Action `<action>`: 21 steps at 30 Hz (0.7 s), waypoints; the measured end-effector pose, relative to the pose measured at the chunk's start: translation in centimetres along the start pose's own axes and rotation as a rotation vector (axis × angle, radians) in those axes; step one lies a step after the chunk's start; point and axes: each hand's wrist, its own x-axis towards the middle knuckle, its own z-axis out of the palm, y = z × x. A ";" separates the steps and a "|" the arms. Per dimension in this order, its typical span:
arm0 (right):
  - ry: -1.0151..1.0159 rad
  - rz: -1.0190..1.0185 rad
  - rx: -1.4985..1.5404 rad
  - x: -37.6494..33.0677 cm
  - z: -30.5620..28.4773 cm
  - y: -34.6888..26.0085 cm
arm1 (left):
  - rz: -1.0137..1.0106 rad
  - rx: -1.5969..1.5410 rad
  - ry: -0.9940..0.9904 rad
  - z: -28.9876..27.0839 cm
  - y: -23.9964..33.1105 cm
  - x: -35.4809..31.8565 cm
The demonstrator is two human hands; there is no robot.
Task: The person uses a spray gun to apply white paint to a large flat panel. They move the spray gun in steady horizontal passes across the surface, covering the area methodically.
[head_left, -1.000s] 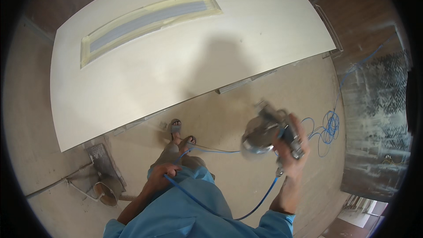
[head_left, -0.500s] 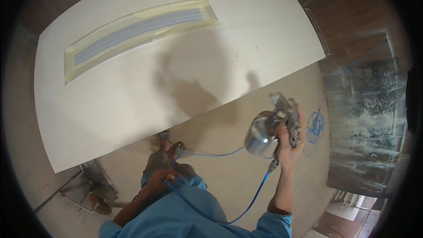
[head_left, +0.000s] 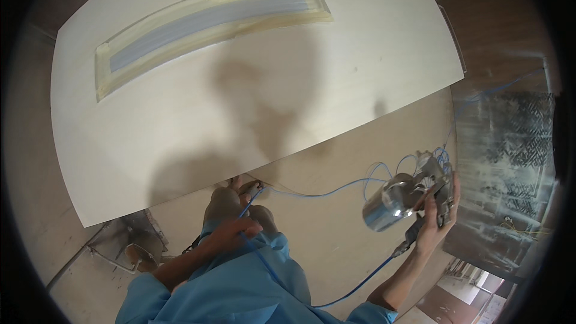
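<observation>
While the left hand (head_left: 243, 227) stays low at 7 o'clock, here's the spray gun (head_left: 443, 187) out betw. 3 and 4 o'clock, up over the floor (head_left: 327, 231), well apart from the panel. Its shiny metal cup (head_left: 384, 207) sticks out tilted toward 8 o'clock. Right hand (head_left: 433, 223) has the gun: fingers wrapped round the handle, firm grip, forearm coming up from 5 o'clock. Blue hose (head_left: 384, 265) joins at the handle's lower end, dips to 6 o'clock, passes by the blue shirt (head_left: 222, 291) & up to the left hand. Fingers there curled in on the hose, approx. waist height; blurred, so can't tell which tips pinch. From there hose runs on past the feet (head_left: 251, 189) & across the floor toward 3 o'clock, where a loose blue coil (head_left: 442, 157) shows just behind the gun.

Further out: big white panel (head_left: 396, 36), sweeping from 8 round through 12 to 2 o'clock, w/ dark shadows on it. Up at 11 o'clock on it, a grey-blue strip (head_left: 210, 27) framed in yellowish tape (head_left: 324, 15). Far 3 o'clock: dark, white-smeared sheet (head_left: 510, 156). Out at 8 o'clock, misc. metal stuff (head_left: 141, 258) on the floor, detail unclear.
</observation>
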 end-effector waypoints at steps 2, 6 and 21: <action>-0.074 0.074 -0.010 -3.9 0.1 -1.7 | 0.033 0.040 -0.024 0.6 -0.7 -0.7; -0.249 0.023 0.012 -11.6 0.5 -3.6 | 0.106 0.048 -0.086 2.8 -2.3 -3.4; -0.587 -0.173 0.332 -37.3 0.9 -5.9 | -0.179 -0.003 0.378 16.0 -10.0 -34.8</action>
